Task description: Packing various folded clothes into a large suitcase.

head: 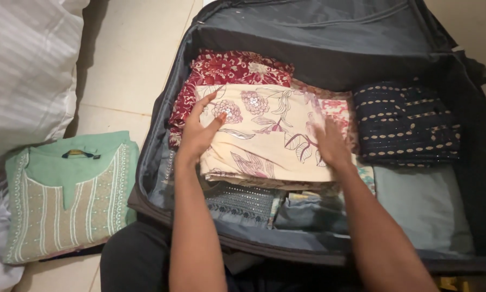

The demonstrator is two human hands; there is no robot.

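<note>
A cream folded garment (267, 138) with a pink and maroon flower print lies on top of the clothes in an open dark suitcase (145, 184). My left hand (199, 130) rests flat on its left edge, fingers spread. On the garment's right edge my right hand (332, 143) presses down flat. A red printed garment (226, 70) lies under it at the back. A dark blue garment (407, 124) with rows of light dots sits to the right. Grey-blue folded clothes (243, 203) show beneath at the front.
A folded green embroidered tunic (67, 197) lies on the tiled floor (129, 59) left of the suitcase. White bedding (27, 70) hangs at the far left. The suitcase lid (318, 21) stands open at the back. A pale grey-green cloth (421, 205) fills the case's right front.
</note>
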